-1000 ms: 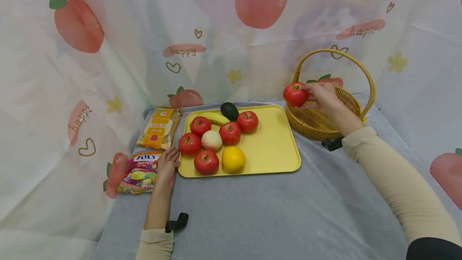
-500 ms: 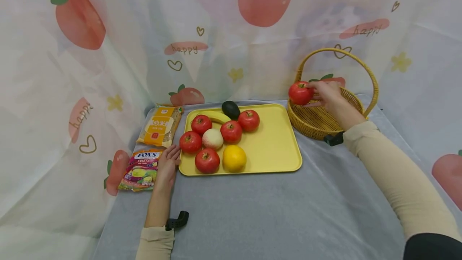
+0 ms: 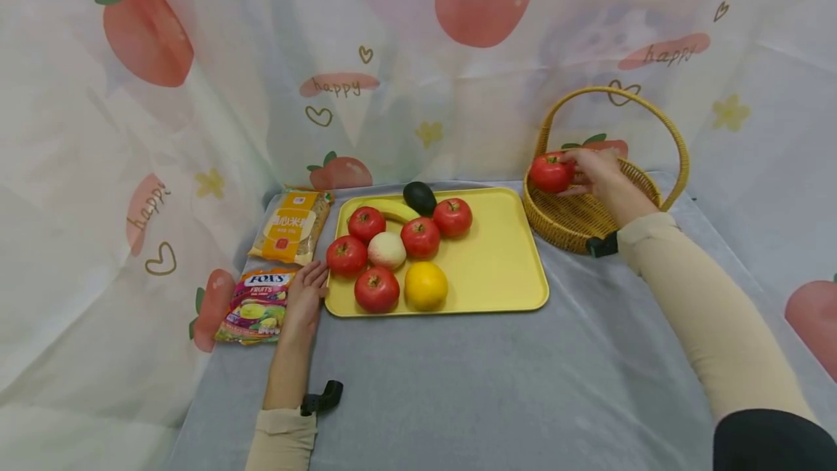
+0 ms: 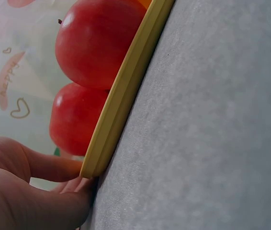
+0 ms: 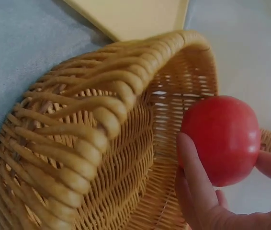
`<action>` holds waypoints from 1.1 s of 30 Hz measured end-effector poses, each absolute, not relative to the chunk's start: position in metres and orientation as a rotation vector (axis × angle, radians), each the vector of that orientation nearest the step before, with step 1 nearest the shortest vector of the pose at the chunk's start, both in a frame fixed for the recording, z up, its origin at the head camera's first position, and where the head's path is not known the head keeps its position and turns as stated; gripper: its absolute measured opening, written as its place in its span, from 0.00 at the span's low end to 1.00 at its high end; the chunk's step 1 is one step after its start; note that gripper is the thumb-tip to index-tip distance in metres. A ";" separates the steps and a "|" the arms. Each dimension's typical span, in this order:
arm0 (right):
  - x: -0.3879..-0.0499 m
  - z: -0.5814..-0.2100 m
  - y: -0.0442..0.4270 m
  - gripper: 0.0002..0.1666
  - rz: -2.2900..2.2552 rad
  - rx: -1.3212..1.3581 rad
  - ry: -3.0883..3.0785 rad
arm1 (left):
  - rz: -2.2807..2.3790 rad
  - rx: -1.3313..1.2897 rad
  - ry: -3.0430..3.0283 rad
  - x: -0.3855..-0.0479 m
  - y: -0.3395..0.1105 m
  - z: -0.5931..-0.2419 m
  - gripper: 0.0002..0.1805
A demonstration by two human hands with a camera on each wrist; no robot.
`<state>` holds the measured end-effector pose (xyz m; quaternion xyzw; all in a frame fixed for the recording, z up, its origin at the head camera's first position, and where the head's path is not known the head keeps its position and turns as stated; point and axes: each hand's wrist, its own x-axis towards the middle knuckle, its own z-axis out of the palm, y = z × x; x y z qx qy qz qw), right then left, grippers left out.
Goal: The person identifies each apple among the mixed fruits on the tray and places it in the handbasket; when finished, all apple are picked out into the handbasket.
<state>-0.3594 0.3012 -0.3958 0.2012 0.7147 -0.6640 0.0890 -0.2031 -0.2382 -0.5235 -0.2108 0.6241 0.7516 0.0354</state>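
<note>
In the head view my right hand (image 3: 598, 173) holds a red apple (image 3: 551, 172) over the left part of a wicker basket (image 3: 565, 227). Fingers and thumb grip the apple (image 5: 221, 139) from two sides in the right wrist view, with the woven basket wall (image 5: 111, 120) beside it. My left hand (image 3: 304, 300) lies at the left edge of a yellow tray (image 3: 497, 260), fingers fairly straight. Seen from the left wrist, its digits touch the tray corner (image 4: 95, 163). Several red apples (image 3: 377, 289), a yellow orange-like fruit (image 3: 426, 286) and a pale round fruit (image 3: 386, 250) sit on the tray.
A banana (image 3: 392, 209) and a dark green avocado-like fruit (image 3: 419, 198) lie at the tray's back. To the left are a grain bag (image 3: 294, 227) and a candy bag (image 3: 258, 307). The basket handle (image 3: 628, 97) arches above the basket.
My right hand has moved slightly right with the apple, further over the basket, and a little lower. The left hand stays at the tray edge. The head view has shifted slightly.
</note>
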 end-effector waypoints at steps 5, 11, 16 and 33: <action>-0.364 -0.396 0.307 0.69 -1.991 0.587 2.023 | 2.307 -0.654 1.918 -0.205 -0.238 -0.523 0.42; -0.375 -0.397 0.317 0.57 -1.971 0.594 1.875 | 2.320 -0.646 1.915 -0.204 -0.238 -0.522 0.42; -0.383 -0.410 0.329 0.56 -1.956 0.637 1.779 | 2.324 -0.624 1.922 -0.203 -0.238 -0.523 0.43; -0.387 -0.433 0.340 0.60 -1.982 0.673 1.531 | 2.312 -0.639 1.933 -0.204 -0.237 -0.524 0.43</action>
